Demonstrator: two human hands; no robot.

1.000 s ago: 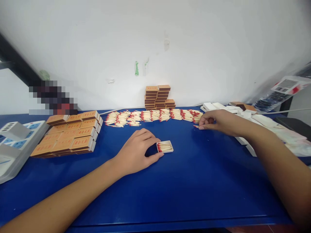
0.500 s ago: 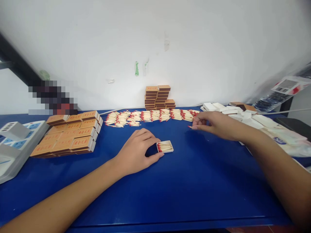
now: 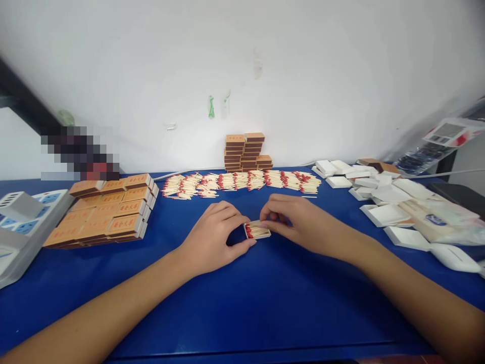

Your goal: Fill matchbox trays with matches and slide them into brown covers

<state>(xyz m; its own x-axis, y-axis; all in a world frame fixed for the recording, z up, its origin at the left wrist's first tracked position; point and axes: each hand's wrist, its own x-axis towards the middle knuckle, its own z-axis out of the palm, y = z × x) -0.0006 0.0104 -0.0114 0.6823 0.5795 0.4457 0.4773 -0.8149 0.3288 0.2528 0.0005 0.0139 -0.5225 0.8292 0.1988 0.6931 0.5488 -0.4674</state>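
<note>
My left hand (image 3: 212, 237) rests on the blue table with thumb and forefinger around the left end of a small white matchbox tray (image 3: 265, 235). Red-headed matches (image 3: 253, 231) lie inside the tray, their heads toward the left hand. Over the tray's right end, my right hand (image 3: 299, 222) is closed in a pinch on matches; how many is hidden by the fingers. Behind both hands a long row of loose matches (image 3: 242, 181) spreads across the table, with a single match (image 3: 310, 196) lying in front of its right end.
Filled-looking matchboxes (image 3: 125, 207) are stacked at left beside a white power strip (image 3: 34, 222). More matchboxes (image 3: 244, 152) stand against the wall (image 3: 322, 91). White matchbox trays (image 3: 386, 215) and a plastic packet (image 3: 443, 215) are heaped at right.
My right hand has moved left and toward me, from the right end of the match row to the tray, carrying matches. My left hand and the tray stay put.
</note>
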